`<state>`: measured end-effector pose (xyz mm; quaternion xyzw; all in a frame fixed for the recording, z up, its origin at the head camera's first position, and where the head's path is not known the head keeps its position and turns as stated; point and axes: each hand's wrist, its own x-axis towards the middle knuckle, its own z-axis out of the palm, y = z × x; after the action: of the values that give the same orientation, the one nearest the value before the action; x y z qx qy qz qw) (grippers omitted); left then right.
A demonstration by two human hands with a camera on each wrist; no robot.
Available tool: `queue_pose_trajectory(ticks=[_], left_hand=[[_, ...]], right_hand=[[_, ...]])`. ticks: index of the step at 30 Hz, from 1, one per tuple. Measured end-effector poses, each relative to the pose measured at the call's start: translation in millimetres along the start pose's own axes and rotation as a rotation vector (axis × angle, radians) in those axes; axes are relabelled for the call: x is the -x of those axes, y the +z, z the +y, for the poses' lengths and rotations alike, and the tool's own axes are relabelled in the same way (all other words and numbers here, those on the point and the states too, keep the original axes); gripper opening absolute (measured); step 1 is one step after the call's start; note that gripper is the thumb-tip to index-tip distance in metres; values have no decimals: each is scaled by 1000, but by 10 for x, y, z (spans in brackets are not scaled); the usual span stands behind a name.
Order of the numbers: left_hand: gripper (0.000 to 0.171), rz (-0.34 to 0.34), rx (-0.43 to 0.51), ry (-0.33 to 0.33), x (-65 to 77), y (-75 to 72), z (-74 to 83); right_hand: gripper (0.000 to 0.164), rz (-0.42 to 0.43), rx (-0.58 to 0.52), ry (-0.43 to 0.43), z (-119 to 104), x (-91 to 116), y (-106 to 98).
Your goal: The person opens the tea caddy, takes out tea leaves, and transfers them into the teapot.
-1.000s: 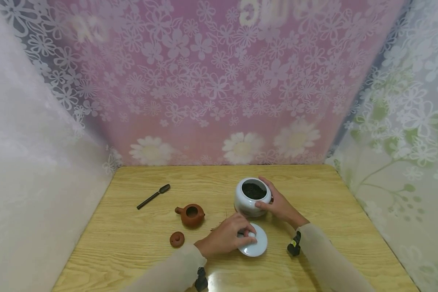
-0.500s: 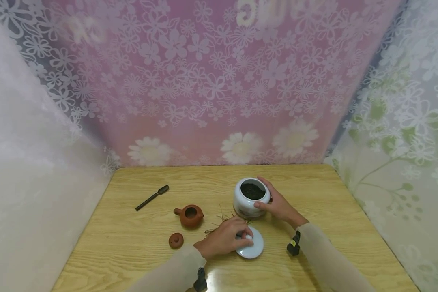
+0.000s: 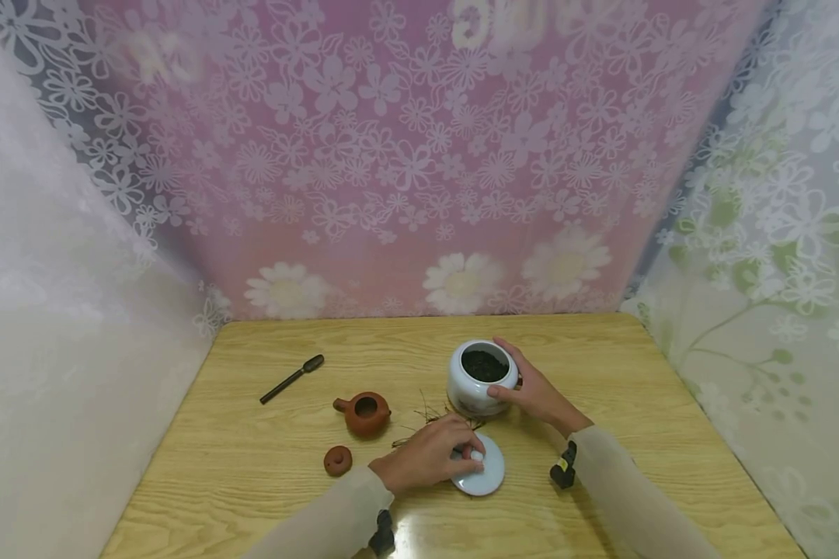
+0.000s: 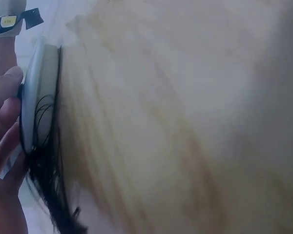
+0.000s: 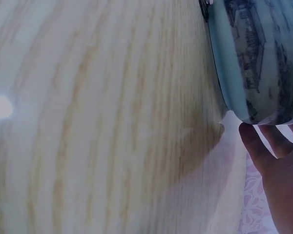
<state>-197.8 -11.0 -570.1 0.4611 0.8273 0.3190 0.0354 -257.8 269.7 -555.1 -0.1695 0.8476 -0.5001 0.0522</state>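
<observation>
In the head view my left hand (image 3: 429, 454) pinches the knob of a white lid (image 3: 485, 477) that lies close on the table. The left wrist view shows the lid (image 4: 41, 97) edge-on, with a bundle of dark, thin strands (image 4: 49, 180) against it. My right hand (image 3: 534, 392) grips the side of an open white porcelain jar (image 3: 471, 397), thumb at the front and fingers round the far side. Dark, leaf-like loose contents (image 3: 485, 365) fill much of the jar. Painted blue-grey scenery covers the jar's wall (image 5: 263, 63) in the right wrist view.
Left of the jar stands a small brown clay teapot (image 3: 366, 419), uncovered, with its round lid (image 3: 338, 461) in front. A dark, slim scoop-like tool (image 3: 291, 379) lies farther left. Thin brown strands (image 3: 429, 415) spread between teapot and jar. Patterned cloth (image 3: 419, 194) hangs behind the table.
My left hand has shifted the white lid slightly left and toward me, and more of the thin strands show beyond the hand. The right hand and the jar stay in place.
</observation>
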Motion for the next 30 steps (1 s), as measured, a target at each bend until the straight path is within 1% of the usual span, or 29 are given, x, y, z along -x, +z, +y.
queue_pose_trajectory(ticks=[5, 7, 11, 14, 15, 18, 22, 25, 30], left_hand=[[25, -37, -13, -5, 9, -169, 13], [26, -34, -14, -4, 6, -257, -4], [30, -22, 11, -30, 29, -486, -29], [32, -11, 33, -97, 92, -703, -28], [32, -5, 27, -115, 117, -771, -36], [30, 29, 14, -170, 200, -958, -92], [25, 95, -34, -189, 296, -1159, -234], [23, 139, -54, -215, 387, -1294, -357], [22, 200, -55, -285, 601, -1472, -549]], right_hand=[[99, -13, 15, 4, -25, 26, -39], [99, -17, 23, 5, -33, 38, -65], [100, -29, 30, 7, -35, 53, -124], [100, -33, 21, 12, -33, 66, -167], [100, -35, 21, 7, -32, 70, -181], [99, -41, 6, -1, -39, 81, -214], [96, -63, -8, -24, -72, 76, -239], [93, -78, -9, -21, -105, 67, -240], [90, -93, -5, 6, -127, 59, -238]])
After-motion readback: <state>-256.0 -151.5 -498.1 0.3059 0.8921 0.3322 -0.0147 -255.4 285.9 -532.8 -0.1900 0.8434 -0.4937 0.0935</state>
